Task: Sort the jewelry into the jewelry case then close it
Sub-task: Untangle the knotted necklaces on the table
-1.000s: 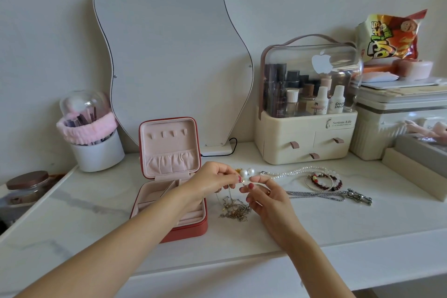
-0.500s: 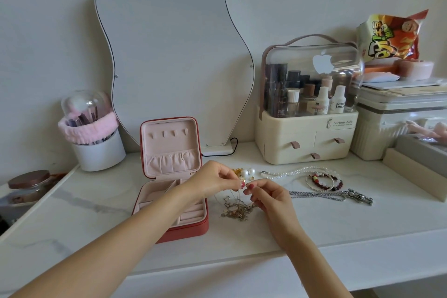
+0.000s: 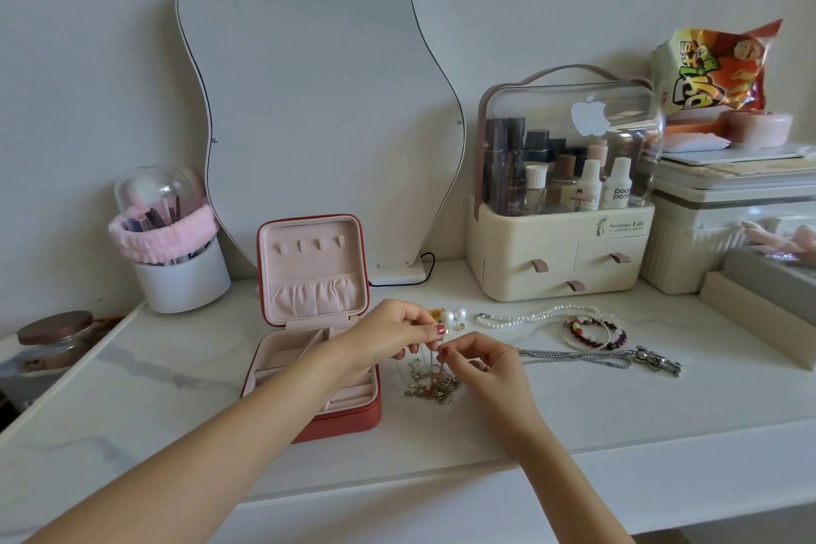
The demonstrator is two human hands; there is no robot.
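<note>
Drawn closer together since a moment ago: both hands, now pinching the same fine strand above the pile.

Largest first: red jewelry case (image 3: 349, 413), lid upright and compartments bare, sitting on the marble counter (image 3: 618, 420) just left of the work. Stiff-shelled, probably easy to shut by pressing the lid.

Next, to the right: pearl necklace (image 3: 536, 315), beaded bracelets (image 3: 594, 333), silver chain (image 3: 583, 357). Limp, light; best lifted near a clasp.

Then left hand (image 3: 393, 333) and right hand (image 3: 485, 362), fingertips closed on a thin gold chain (image 3: 435, 360).

Below, tangled gold pile (image 3: 435, 386): featherweight, snag-prone, likely fragile if tugged.

Smallest: pearl earrings (image 3: 454, 315), smooth, apt to roll.
</note>
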